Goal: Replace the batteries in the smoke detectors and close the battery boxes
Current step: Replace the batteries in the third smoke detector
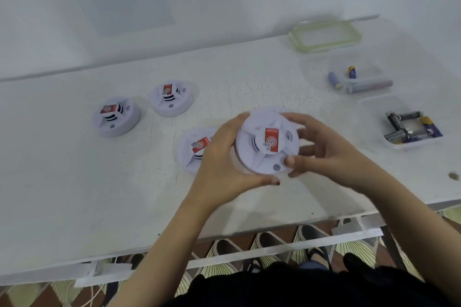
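Observation:
Both hands hold a white round smoke detector (259,157) with a red label above the table's middle. My left hand (222,162) grips its left rim, and my right hand (321,154) curls round its right rim, thumb on the front edge. A second detector (190,154) lies just left, partly hidden behind my left hand. Two more detectors (116,117) (171,98) sit farther left on the white table (74,182). A clear box (411,143) at the right holds several dark batteries (409,128). Another clear box (369,75) behind it holds a few batteries.
A clear lid with a green rim (326,36) lies at the back right by the wall. The table's front edge runs close to my body, with patterned floor below. A small dark spot (453,176) marks the table at far right.

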A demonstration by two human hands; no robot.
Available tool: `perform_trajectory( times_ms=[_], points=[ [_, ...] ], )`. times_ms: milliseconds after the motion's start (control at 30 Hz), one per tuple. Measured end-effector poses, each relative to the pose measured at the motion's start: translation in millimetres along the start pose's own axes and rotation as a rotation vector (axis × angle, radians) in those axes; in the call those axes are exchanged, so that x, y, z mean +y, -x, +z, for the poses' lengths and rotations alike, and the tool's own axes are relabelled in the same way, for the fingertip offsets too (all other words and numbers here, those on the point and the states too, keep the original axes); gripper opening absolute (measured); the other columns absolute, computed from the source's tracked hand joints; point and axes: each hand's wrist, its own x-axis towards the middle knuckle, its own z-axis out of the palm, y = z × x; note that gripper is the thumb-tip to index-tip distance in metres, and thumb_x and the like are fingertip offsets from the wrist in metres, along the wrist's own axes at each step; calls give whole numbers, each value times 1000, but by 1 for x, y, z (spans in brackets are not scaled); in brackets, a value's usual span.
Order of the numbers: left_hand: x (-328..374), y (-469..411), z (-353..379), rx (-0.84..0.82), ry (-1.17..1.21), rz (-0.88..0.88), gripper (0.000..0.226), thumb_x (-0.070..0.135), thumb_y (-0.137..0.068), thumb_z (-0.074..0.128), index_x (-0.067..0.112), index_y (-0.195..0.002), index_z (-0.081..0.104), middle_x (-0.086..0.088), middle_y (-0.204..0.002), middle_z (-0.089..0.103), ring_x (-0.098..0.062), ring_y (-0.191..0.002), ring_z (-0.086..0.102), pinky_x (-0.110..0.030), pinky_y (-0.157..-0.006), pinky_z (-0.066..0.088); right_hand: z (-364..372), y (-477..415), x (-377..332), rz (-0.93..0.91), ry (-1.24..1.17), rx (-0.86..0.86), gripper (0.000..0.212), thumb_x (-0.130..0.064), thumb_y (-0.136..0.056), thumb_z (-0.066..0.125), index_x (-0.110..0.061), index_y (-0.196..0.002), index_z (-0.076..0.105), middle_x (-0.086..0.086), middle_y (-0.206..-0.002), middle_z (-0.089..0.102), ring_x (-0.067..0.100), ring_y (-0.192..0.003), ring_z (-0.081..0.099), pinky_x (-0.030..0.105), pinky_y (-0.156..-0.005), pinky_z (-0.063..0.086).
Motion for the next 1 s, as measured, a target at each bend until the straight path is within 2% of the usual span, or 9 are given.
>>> perform_trajectory(
  times_ms=[133, 233, 267, 367, 500, 667, 833, 933, 1000],
  points=[
    [12, -54, -20, 59, -30, 34, 98, 29, -51, 95, 30, -134, 43, 20, -127, 53, 15, -114, 48, -2, -93, 37, -17, -40, -36, -64, 77, 103, 73, -17, -66, 78, -24, -132, 47, 11, -110, 65, 32, -89, 68, 39, -78, 58],
    [12, -103, -31, 74, -95, 61, 83, 20, -52, 96, 41, -115, 46, 28, -108, 52, 24, -98, 48, 3, -82, 36, -33, -81, -48, -68, 115, 140, 66, -13, -72, 75, -24, -132, 49, 4, -110, 66, 20, -87, 70, 30, -75, 57],
    [7, -119, -33, 80, -113, 48, 83, 19, -52, 96, 38, -117, 48, 24, -109, 53, 19, -98, 50, 2, -83, 35, -39, -95, -47, -65, 120, 150, 64, -9, -74, 74, -24, -132, 50, 3, -110, 66, 18, -85, 70, 28, -74, 57],
    [-12, -156, -34, 59, -242, -8, 101, 32, -49, 96, 16, -137, 49, 1, -131, 52, -12, -121, 46, -19, -97, 35, -53, -133, -37, -35, 145, 151, 59, -6, -77, 74, -23, -130, 52, 5, -111, 66, 20, -87, 67, 28, -78, 57],
    [-37, -181, -29, 4, -349, -79, 109, 55, -38, 89, 16, -133, 54, -3, -126, 56, -21, -120, 49, -37, -102, 43, -62, -163, -19, -20, 207, 93, 46, -7, -78, 74, -36, -111, 58, -5, -99, 71, 22, -91, 67, 25, -85, 52],
    [-62, -192, -25, -108, -442, -148, 105, 46, -51, 93, 13, -140, 47, -7, -132, 54, -23, -125, 47, -32, -101, 37, -65, -183, -5, 66, 387, 49, 37, -8, -78, 75, -19, -111, 66, 5, -104, 71, 4, -80, 65, 19, -83, 50],
    [-66, -194, -24, -206, -516, -171, 112, 50, -61, 87, 7, -149, 32, -9, -147, 44, -24, -137, 38, -31, -107, 30, -68, -190, -2, 101, 526, -3, 30, -15, -79, 74, -21, -108, 66, 0, -101, 70, -10, -68, 61, 15, -77, 47],
    [-58, -185, -27, -223, -495, -153, 115, 46, -66, 85, 8, -153, 20, -7, -156, 32, -21, -144, 25, -29, -112, 22, -67, -194, -8, 152, 680, -14, 44, -22, -81, 73, -9, -121, 60, 10, -117, 64, 14, -92, 64, 30, -88, 47],
    [-54, -169, -37, -150, -431, -135, 100, 41, -74, 80, 15, -152, 24, -2, -156, 30, -16, -144, 22, -24, -112, 18, -61, -196, -13, 158, 816, 50, 63, -28, -82, 70, -9, -137, 44, 10, -131, 50, 26, -114, 53, 34, -97, 39]
  ],
)
